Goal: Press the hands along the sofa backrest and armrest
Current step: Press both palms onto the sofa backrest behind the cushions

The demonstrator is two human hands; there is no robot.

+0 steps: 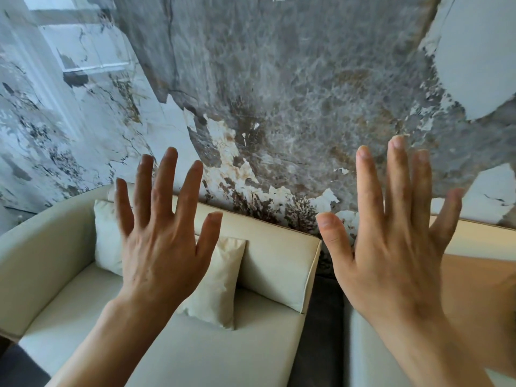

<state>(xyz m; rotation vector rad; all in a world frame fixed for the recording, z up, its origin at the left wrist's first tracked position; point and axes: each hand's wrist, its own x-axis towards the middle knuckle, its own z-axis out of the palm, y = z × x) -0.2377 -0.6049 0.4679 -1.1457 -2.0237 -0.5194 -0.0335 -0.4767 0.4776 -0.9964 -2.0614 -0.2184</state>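
A cream sofa stands below me, with its backrest [279, 252] against the wall and a curved armrest [36, 263] on the left. My left hand [164, 241] is raised in the air above the seat, fingers spread, back of the hand towards me. My right hand [396, 247] is raised the same way further right, over the gap beside the sofa. Neither hand touches the sofa and both hold nothing.
Two cream cushions [217, 283] lean on the backrest, partly behind my left hand. A marble-patterned wall [279, 93] rises behind. A second pale seat [363, 353] with a tan cushion [480, 297] lies to the right, across a dark floor gap [321, 331].
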